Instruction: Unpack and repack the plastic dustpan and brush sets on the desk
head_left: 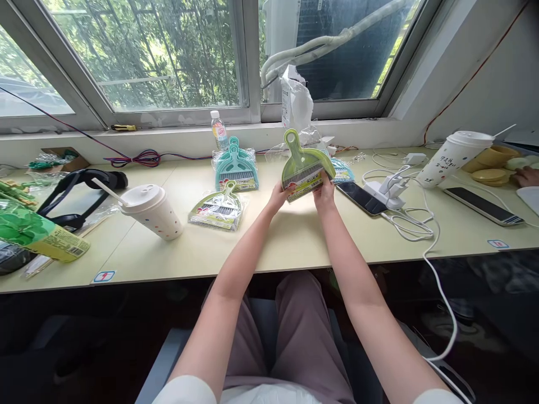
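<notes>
Between my two hands I hold a green mini dustpan and brush set (304, 165) with a label across its bottom, raised above the table with its handle pointing up. My left hand (279, 197) grips its lower left corner, and my right hand (324, 191) grips the lower right corner. To the left on the table lies another green dustpan set (217, 210) in clear wrap. Behind it are teal dustpan sets (236, 165), also wrapped. A blue dustpan set (343, 170) sits behind my right hand, partly hidden.
A lidded paper cup (151, 210) stands left, near a black strap (84, 185) and a green package (37, 230). On the right are a phone (362, 198), a power strip (385, 192) with tangled white cables, and another cup (455, 157). Another person's hand (526, 177) rests far right.
</notes>
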`<control>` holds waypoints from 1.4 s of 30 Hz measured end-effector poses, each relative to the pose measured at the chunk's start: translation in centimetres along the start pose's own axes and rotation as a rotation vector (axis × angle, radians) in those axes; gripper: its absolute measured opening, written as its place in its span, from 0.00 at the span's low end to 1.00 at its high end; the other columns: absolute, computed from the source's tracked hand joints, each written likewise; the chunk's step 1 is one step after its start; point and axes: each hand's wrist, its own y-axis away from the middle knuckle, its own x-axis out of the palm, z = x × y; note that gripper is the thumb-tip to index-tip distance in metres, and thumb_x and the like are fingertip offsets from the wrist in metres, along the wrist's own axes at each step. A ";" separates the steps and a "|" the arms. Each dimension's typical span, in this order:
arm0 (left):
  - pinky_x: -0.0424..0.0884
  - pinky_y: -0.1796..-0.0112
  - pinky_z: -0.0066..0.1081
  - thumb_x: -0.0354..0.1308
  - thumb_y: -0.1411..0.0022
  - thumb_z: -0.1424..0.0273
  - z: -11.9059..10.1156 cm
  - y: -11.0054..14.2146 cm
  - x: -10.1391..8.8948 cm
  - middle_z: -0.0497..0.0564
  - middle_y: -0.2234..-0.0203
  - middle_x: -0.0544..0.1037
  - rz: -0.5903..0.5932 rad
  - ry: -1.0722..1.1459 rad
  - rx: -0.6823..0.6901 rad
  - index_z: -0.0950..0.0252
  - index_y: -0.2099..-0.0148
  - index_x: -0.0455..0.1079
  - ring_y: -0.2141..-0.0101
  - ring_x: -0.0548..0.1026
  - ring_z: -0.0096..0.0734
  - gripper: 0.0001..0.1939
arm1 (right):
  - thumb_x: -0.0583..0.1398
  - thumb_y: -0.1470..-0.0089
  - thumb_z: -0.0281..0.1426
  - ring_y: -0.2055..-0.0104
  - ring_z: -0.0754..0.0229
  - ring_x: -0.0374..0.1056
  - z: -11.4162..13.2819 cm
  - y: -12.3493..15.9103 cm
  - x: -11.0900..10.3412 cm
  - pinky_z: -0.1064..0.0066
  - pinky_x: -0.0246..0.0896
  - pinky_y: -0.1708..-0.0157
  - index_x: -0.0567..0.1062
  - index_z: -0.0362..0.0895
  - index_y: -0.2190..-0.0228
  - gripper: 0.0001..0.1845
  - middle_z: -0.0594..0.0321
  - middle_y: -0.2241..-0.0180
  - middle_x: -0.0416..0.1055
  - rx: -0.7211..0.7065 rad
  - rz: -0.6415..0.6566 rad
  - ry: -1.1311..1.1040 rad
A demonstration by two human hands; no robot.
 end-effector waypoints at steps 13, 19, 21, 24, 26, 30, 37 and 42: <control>0.72 0.55 0.40 0.67 0.49 0.65 -1.3 0.1 -2.2 0.54 0.58 0.80 -0.111 0.004 -0.084 0.63 0.54 0.72 0.53 0.77 0.46 0.19 | 0.64 0.49 0.27 0.42 0.62 0.70 -0.2 2.0 1.1 0.68 0.67 0.40 0.77 0.49 0.62 0.10 0.69 0.55 0.79 0.121 0.379 -0.038; 0.72 0.54 0.40 0.68 0.47 0.59 -1.7 0.4 -2.8 0.56 0.56 0.80 -0.022 -0.004 -0.092 0.64 0.50 0.70 0.54 0.78 0.45 0.25 | 0.68 0.53 0.27 0.45 0.56 0.72 -0.4 1.6 1.0 0.61 0.68 0.40 0.77 0.47 0.66 0.10 0.64 0.58 0.80 0.141 0.407 0.078; 0.73 0.54 0.41 0.68 0.46 0.56 -2.0 0.8 -2.7 0.58 0.53 0.79 0.114 0.008 -0.114 0.63 0.46 0.69 0.54 0.79 0.46 0.28 | 0.69 0.55 0.26 0.46 0.55 0.73 -0.5 1.3 0.9 0.60 0.68 0.41 0.77 0.46 0.67 0.11 0.64 0.60 0.81 0.114 0.361 0.086; 0.73 0.52 0.45 0.65 0.43 0.54 -2.7 1.6 -2.1 0.60 0.48 0.77 0.339 0.052 -0.164 0.60 0.41 0.66 0.53 0.79 0.47 0.31 | 0.68 0.55 0.26 0.47 0.55 0.74 -0.3 1.1 0.8 0.59 0.68 0.41 0.76 0.46 0.68 0.10 0.63 0.61 0.81 0.056 0.308 0.069; 0.72 0.50 0.48 0.64 0.41 0.52 -2.9 2.1 -1.8 0.62 0.45 0.75 0.432 0.057 -0.192 0.59 0.40 0.65 0.51 0.79 0.49 0.31 | 0.68 0.54 0.27 0.48 0.55 0.74 -0.2 1.1 0.7 0.59 0.68 0.41 0.76 0.46 0.68 0.09 0.63 0.62 0.81 0.021 0.292 0.052; 0.68 0.46 0.53 0.65 0.42 0.52 -2.3 2.4 -2.0 0.66 0.42 0.72 0.554 0.025 -0.274 0.60 0.38 0.64 0.46 0.75 0.52 0.34 | 0.67 0.54 0.24 0.50 0.57 0.75 0.0 0.9 0.7 0.61 0.68 0.41 0.75 0.46 0.68 0.09 0.64 0.62 0.80 -0.017 0.235 0.017; 0.67 0.42 0.42 0.68 0.43 0.60 -0.4 0.1 -2.0 0.54 0.42 0.73 0.053 0.229 -0.042 0.55 0.41 0.65 0.40 0.69 0.42 0.29 | 0.68 0.56 0.23 0.51 0.58 0.75 -0.4 0.6 0.9 0.63 0.70 0.43 0.75 0.46 0.70 0.11 0.65 0.64 0.79 0.021 0.196 0.043; 0.69 0.44 0.39 0.68 0.44 0.64 -0.2 0.0 -0.4 0.56 0.48 0.78 -0.106 0.304 -0.056 0.65 0.47 0.70 0.44 0.73 0.41 0.24 | 0.69 0.57 0.25 0.49 0.56 0.74 -0.9 1.8 1.7 0.61 0.71 0.44 0.75 0.47 0.69 0.12 0.64 0.62 0.80 0.030 0.289 0.081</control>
